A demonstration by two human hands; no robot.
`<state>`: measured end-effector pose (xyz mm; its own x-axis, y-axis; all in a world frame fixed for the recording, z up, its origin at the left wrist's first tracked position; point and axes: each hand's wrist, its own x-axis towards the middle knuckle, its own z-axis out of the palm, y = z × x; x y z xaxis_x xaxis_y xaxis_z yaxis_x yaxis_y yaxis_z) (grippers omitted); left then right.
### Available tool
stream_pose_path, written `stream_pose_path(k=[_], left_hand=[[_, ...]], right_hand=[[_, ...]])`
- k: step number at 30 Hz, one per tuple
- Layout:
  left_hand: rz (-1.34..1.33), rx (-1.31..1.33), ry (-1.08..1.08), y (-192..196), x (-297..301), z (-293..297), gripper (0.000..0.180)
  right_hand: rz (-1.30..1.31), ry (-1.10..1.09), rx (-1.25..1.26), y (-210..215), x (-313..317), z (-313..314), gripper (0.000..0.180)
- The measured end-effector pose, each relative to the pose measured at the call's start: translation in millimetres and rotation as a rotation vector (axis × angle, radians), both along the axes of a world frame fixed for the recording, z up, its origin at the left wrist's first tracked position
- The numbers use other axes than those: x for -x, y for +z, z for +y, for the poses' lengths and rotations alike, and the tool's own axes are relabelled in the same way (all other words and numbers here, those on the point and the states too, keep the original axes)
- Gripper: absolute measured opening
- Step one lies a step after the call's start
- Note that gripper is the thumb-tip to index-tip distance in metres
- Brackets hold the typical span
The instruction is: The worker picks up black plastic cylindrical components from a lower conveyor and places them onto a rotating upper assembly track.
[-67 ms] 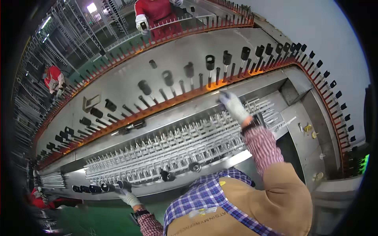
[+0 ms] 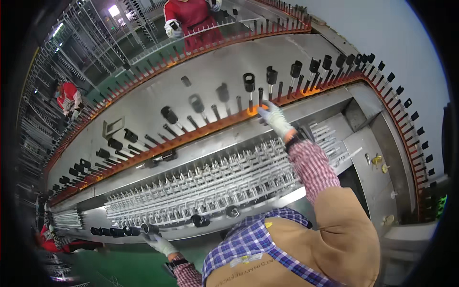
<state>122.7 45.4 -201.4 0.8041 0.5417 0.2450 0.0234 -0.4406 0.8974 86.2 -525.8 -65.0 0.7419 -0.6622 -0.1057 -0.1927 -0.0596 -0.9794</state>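
My right hand (image 2: 272, 116), in a white glove, is at the orange-lit rail (image 2: 253, 110). Its fingers are apart and hold nothing I can see; the fingertips come close to a bare dark post (image 2: 260, 95) on the rail. Just left of that post, a black cylindrical cap (image 2: 249, 81) stands on a shiny stem. Low on the left, my gloved left hand (image 2: 163, 245) has its fingers at a black cap (image 2: 149, 229), the end one of a row along the tray's near edge. The fingers appear closed on it, though their tips are partly hidden.
A metal tray (image 2: 294, 193) holds many silver racks with hooks (image 2: 201, 186). Two loose black caps, one dark (image 2: 200, 220) and one ring-like (image 2: 232, 211), lie at its near side. Capped posts curve away rightward. Across the steel table stands a person in red (image 2: 196, 21); others are at left.
My right hand has risen slightly up and left from below the rail to beside the bare post. The capped posts have shifted a little leftward. My left hand stays by the row of caps.
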Motion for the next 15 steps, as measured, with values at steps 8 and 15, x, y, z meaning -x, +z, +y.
stream_pose_path(k=[8, 15], left_hand=[[-0.047, 0.217, -0.243, 20.4, 82.0, -121.1, 0.032], [0.214, 0.152, -0.494, -17.4, 82.7, -136.6, 0.027]], right_hand=[[0.105, 0.07, 0.192, 26.4, -71.0, -11.0, 0.04], [-0.369, -0.523, -0.114, -32.6, 54.5, -189.7, 0.056]])
